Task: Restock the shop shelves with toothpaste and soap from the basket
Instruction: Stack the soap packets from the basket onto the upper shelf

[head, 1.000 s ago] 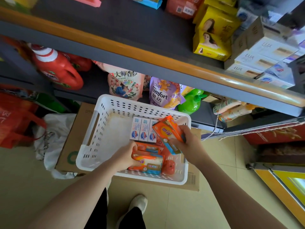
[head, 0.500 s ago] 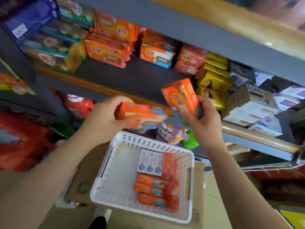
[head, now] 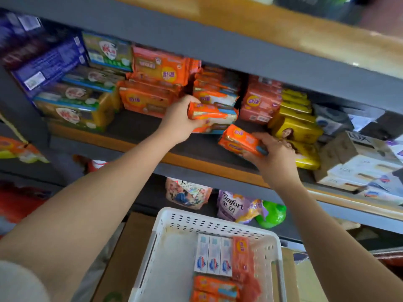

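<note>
My left hand (head: 178,120) grips an orange and white soap pack (head: 214,115) and holds it over the middle shelf (head: 152,127), against the stacked orange soap packs (head: 152,92). My right hand (head: 275,154) holds a second orange soap pack (head: 239,140), tilted, low over the shelf's front part beside yellow packs (head: 296,129). Below stands the white basket (head: 174,216) on a cardboard box; in it lie three white toothpaste boxes (head: 213,257) side by side and several more orange soap packs (head: 218,286).
Blue and yellow-green packs (head: 72,99) fill the shelf's left end, white soap boxes (head: 359,168) its right. The lower shelf holds a purple Comfort pouch (head: 234,207), a green bottle (head: 272,214) and a printed pouch (head: 187,192). Another shelf board (head: 283,29) hangs close overhead.
Both hands lifted a soap pack each out of the basket and carried them up and forward onto the middle shelf. The view tilted up from the basket to the shelf.
</note>
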`<state>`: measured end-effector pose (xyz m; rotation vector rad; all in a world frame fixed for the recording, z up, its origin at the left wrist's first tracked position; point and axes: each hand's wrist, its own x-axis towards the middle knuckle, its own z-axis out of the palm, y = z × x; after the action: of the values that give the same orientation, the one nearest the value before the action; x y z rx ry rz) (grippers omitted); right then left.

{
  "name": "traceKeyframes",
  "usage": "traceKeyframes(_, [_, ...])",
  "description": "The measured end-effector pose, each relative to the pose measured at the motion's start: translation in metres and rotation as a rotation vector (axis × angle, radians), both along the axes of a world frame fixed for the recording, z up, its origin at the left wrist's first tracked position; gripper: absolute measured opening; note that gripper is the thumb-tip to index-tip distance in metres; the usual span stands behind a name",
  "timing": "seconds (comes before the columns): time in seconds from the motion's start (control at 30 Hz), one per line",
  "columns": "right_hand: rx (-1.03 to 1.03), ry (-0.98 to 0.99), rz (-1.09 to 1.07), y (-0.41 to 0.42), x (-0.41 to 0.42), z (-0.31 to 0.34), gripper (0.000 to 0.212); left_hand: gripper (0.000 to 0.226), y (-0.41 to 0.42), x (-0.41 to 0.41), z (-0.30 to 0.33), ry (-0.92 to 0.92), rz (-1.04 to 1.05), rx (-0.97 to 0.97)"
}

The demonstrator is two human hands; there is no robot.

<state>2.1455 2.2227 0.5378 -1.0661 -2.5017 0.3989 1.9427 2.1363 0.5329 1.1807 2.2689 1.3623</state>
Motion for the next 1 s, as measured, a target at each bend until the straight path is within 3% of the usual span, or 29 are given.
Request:
traceKeyframes(0.17, [0.2, -0.064, 0.078, 0.006, -0.023, -0.013, 0.047, 0.042, 0.026, -0.021, -0.012, 0.144, -0.01, -0.058])
traceKeyframes(0.43, [0.332, -0.042, 0.145, 0.02, -0.051, -0.015, 0.049, 0.048, 0.054, -0.039, -0.017, 0.426, -0.002, -0.118])
traceKeyframes(0.53, [0.188, -0.013, 0.132, 0.023, -0.062, -0.011, 0.044, 0.047, 0.057, -0.039, -0.015, 0.423, -0.003, -0.112])
traceKeyframes(0.7, [0.191, -0.056, 0.125, 0.025, -0.078, -0.009, 0.045, 0.034, 0.036, -0.037, 0.012, 0.296, 0.026, 0.034])
traceKeyframes(0.83, [0.296, -0.032, 0.125, 0.029, -0.094, -0.012, 0.043, 0.024, -0.005, -0.024, 0.021, 0.566, -0.108, 0.188])
traceKeyframes(1.0, [0.377, -0.06, 0.092, 0.029, -0.11, -0.015, 0.043, 0.026, -0.039, -0.018, 0.009, 0.752, -0.208, 0.081])
